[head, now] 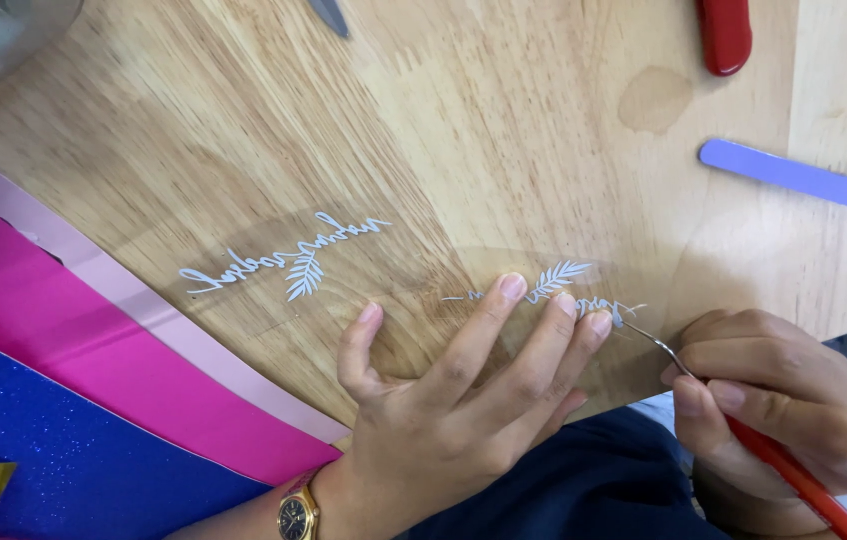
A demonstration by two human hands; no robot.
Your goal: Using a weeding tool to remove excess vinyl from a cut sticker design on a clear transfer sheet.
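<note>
Left hand (444, 400): fingers spread flat, pressing the clear film (504, 270) with white lettering (554, 285) on the wooden table (504, 120).
Right hand (784, 400): clenched around a red-handled hook tool (664, 350), tip at the lettering's end.
Risk: thin strokes may be torn if the hook is pulled too hard.
Risk: the film could be shifted if pressure is loosened.

Under your left hand (444, 400) lies a clear film sheet (634, 290) flat on the wooden worktop (504, 130), carrying a white cut-out of thin script lettering with a leafy sprig (556, 278) above it; your fingertips (512, 288) press down on the lettering. Your right hand (784, 400) grips a red-handled weeding hook (659, 345) like a pen, its slim bent metal tip touching the right end of the lettering. A second white script-and-sprig cut-out (289, 255) lies flat further left, well apart from your hands.
</note>
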